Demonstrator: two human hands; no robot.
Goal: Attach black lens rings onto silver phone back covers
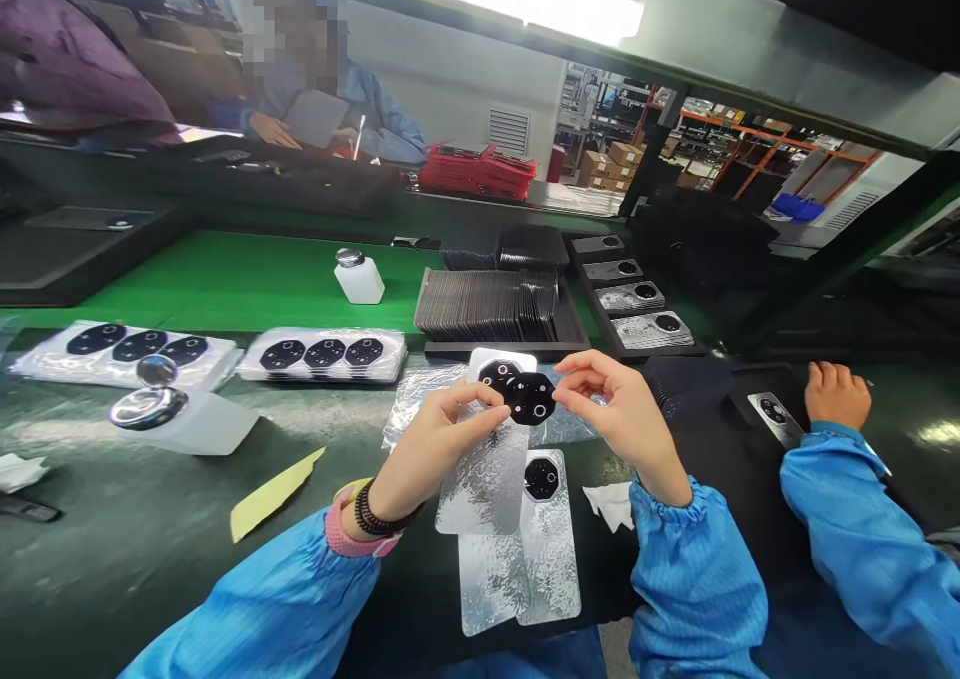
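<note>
Left hand pinches a black disc; half-open right hand meets its edge.

Disc, ctr, is blk w/ wht ring & dots; panels, lower ctr, silver w/ rippled pattern; sleeves, btm, blue; paper, lower L, yel.

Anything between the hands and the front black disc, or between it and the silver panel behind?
Nothing visible blocks either. The left hand and right hand are at opposite edges of the black disc. It overlaps the black patch on the silver panel; contact unclear.
</note>
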